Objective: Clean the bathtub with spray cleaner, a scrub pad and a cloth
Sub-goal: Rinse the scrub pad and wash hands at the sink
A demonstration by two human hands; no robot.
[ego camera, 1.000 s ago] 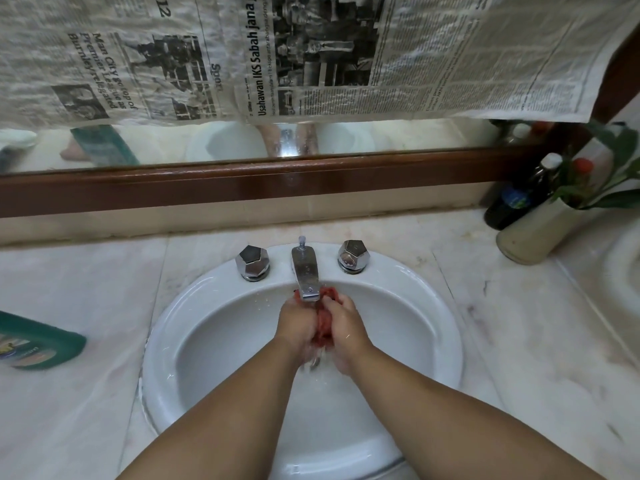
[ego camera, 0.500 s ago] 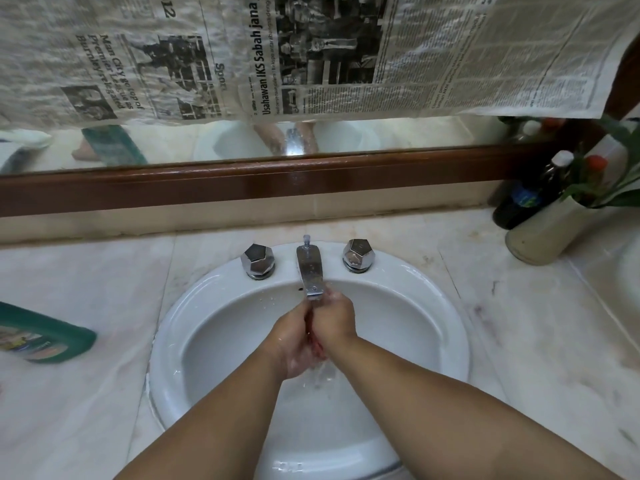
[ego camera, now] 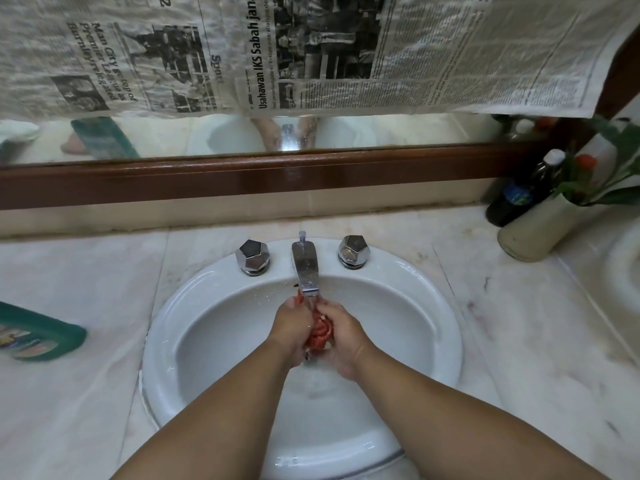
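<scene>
A green bottle [ego camera: 38, 336] lies at the left on the counter. Under the tap [ego camera: 305, 268], over the sink [ego camera: 433, 292], left hand [ego camera: 292, 327] and right hand [ego camera: 346, 336] squeeze the red cloth [ego camera: 320, 332] between them. It looks soft, soaked and probably slippery, so it is best gripped bunched.

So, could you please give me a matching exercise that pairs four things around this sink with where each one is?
Things:
1. red cloth
2. green bottle
3. cream vase
4. newspaper

Places:
A. hanging over the mirror
B. on the counter, left of the sink
C. gripped between the left hand and right hand, under the tap
D. at the back right, beside a dark bottle

Pairs: 1-C, 2-B, 3-D, 4-A
</scene>
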